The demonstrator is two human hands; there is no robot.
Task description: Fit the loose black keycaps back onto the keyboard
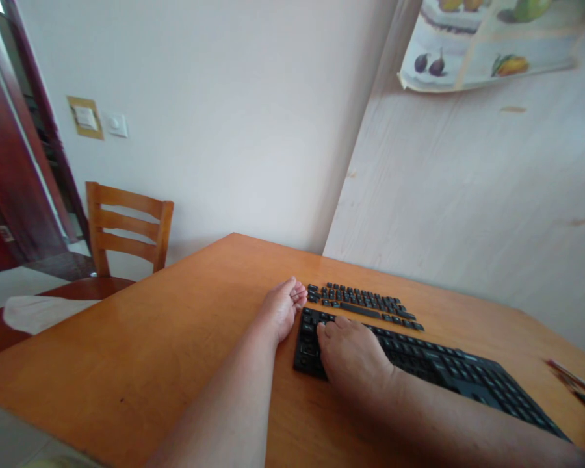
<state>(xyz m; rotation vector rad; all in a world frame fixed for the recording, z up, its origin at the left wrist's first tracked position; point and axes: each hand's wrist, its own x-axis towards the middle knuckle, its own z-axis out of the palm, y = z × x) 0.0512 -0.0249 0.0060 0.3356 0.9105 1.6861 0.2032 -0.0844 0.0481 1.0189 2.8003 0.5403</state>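
Your bare left forearm (231,390) and right forearm (453,419) lie nearest the camera, reaching in over the wooden surface (141,338). At far left, a slatted wooden chair (129,227) stands beside the surface, with a whitish cloth-like item (49,314) on its seat. Your left hand (285,305) is just beside the keyboard's left end, close to the loose keycaps, its fingers together and curled; whether they pinch anything cannot be told. Your right hand (353,351) is over the left part of the black keyboard (468,372), fingertips down at the keys; its exact grip is hidden. Loose black keycaps (370,300) lie in rows behind the keyboard, a long spacebar (361,310) among them. Farther right, slender pen-like items (572,380) rest near the surface's edge.
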